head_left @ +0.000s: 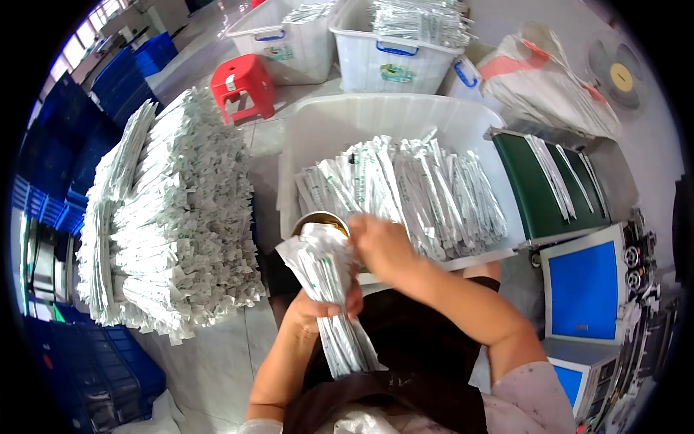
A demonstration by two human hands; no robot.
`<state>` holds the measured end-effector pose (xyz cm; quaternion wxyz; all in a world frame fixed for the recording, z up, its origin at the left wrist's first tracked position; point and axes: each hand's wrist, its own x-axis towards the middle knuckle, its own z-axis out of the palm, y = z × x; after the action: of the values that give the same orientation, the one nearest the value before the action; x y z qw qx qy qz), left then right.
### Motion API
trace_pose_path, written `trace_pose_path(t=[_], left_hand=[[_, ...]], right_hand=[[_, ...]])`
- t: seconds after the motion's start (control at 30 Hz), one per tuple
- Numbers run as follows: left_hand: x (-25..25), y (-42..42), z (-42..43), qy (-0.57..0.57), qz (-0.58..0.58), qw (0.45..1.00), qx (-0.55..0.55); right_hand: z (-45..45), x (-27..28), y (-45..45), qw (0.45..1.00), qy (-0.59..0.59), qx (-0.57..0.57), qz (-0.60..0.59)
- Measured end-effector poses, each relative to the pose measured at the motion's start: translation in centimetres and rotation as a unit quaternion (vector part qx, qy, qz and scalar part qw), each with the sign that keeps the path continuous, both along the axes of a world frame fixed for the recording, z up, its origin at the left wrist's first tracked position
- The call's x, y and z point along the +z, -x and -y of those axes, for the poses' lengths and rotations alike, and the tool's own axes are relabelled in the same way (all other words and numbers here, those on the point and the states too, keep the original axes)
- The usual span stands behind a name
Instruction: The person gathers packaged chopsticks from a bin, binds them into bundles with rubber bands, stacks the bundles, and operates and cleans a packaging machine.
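Note:
My left hand (329,307) is closed round a bundle of long, slim white paper-wrapped packets (325,275), held upright in front of my apron. At the bundle's top is a thin-walled ring with a golden-brown inside, which looks like a roll of tape (320,217). My right hand (383,247), slightly blurred, has its fingers curled at the right edge of this roll; the fingertips are partly hidden. Just beyond both hands stands a large white plastic bin (405,108) with many similar packets (383,173) lying in it.
A tall stack of packet bundles (181,231) rises on the left. A red stool (242,87) and two more white bins (405,61) stand behind. On the right, a green conveyor belt (531,188) carries several packets beside a machine with blue panels (584,282). Blue crates (94,369) line the left.

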<state>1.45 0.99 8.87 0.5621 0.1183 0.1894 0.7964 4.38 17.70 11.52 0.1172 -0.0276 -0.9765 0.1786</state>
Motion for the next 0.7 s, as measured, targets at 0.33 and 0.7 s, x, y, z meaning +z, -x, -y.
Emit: trace_pose_path(t=[0.33,0.7], left_hand=[[-4.2,-0.9,-0.8,-0.008,0.084,0.993,-0.077],[-0.3,-2.5,-4.2,0.091,-0.12,0.982,-0.113]], right_hand=[[1.1,-1.5,-7.8,0.36,0.923,0.088,-0.102],[-2.8,5.9,-3.0,0.864,0.469,0.165,0.078]])
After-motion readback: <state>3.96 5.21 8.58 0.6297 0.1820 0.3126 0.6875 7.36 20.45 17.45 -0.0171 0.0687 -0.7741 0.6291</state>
